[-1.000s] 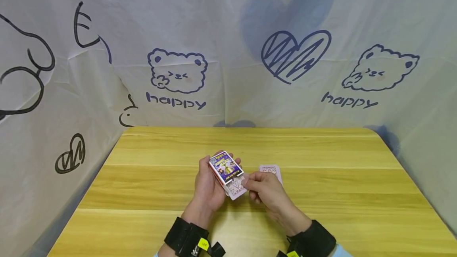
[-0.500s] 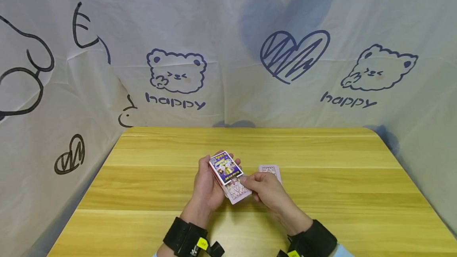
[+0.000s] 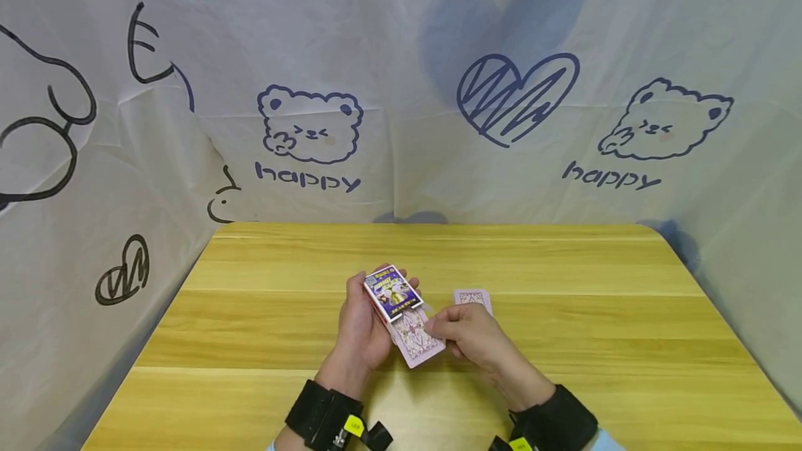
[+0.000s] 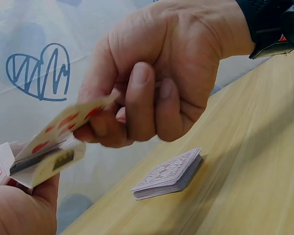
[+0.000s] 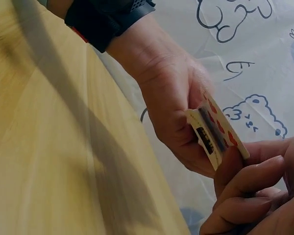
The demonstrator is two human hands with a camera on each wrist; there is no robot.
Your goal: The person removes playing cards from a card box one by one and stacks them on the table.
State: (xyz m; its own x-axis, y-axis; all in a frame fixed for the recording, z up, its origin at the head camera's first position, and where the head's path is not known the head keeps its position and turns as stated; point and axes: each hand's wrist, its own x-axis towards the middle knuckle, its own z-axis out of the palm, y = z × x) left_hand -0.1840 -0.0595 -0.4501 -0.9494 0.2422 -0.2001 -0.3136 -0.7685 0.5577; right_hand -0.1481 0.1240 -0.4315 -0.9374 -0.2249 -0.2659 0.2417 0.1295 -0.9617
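In the head view, the right hand (image 3: 473, 334) partly covers the card stack (image 3: 473, 296). The left wrist view's left edge crops the card box (image 4: 46, 170).

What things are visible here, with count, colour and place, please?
Card box: 1, purple, white and red, held above table
Card: at least 1, pink-patterned back, at box opening
Card stack: 1, pale pink, on table
Table: 1, yellow wood, centre
Cloth: count unclear, white, behind and beside table
Drawings: several, blue and black, on cloth
Wrist bands: 2, black, on wrists
Sleeves: 2, light blue, bottom edge
Left hand: 1, bare, holding box
Right hand: 1, bare, fingers on card
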